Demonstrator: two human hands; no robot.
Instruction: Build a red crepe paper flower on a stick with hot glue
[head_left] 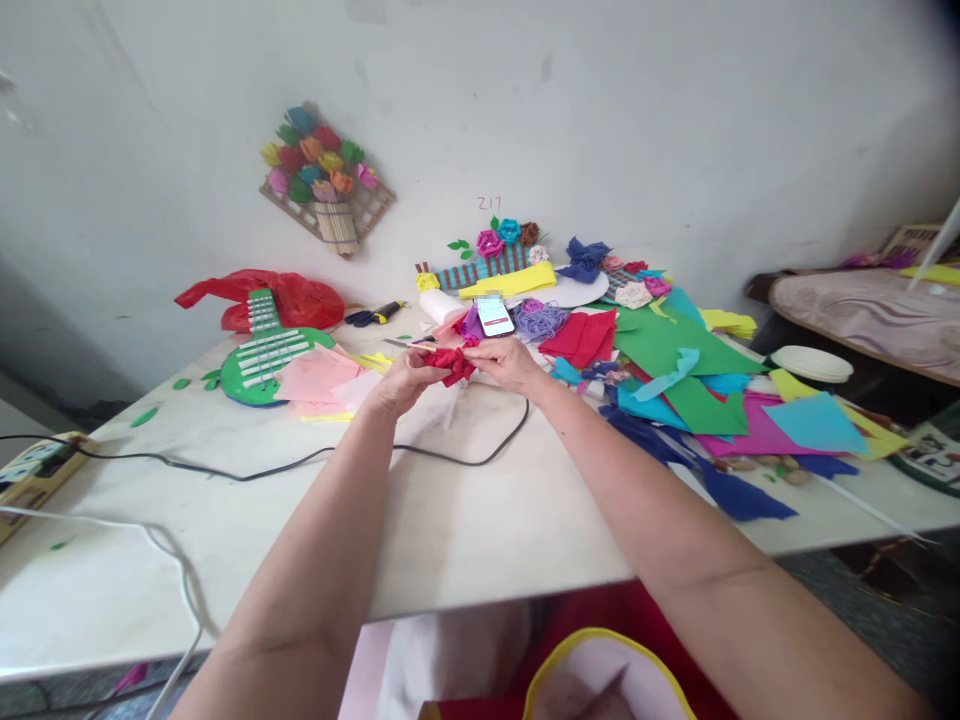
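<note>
Both my hands meet over the middle of the table, pinching a crumpled red paper flower (pixel 453 366) between them. My left hand (pixel 409 380) has its fingers closed on the flower's left side. From the right, my right hand (pixel 504 364) grips the opposite edge with thumb and forefinger. Just behind the hands lies a lit phone (pixel 494 314), with purple yarn (pixel 541 321) beside it. Pale pink paper sheets (pixel 319 378) lie to the left of my left hand. A stack of red paper (pixel 580 338) is right of the phone.
A green guitar-shaped craft (pixel 251 372) and a red plastic bag (pixel 300 298) are at the left. Coloured paper sheets (pixel 675 345) spread over the right side. A black cable (pixel 292 462) crosses the table to a power strip (pixel 37 480). Scissors and a yellow-black cutter (pixel 388 312) lie behind.
</note>
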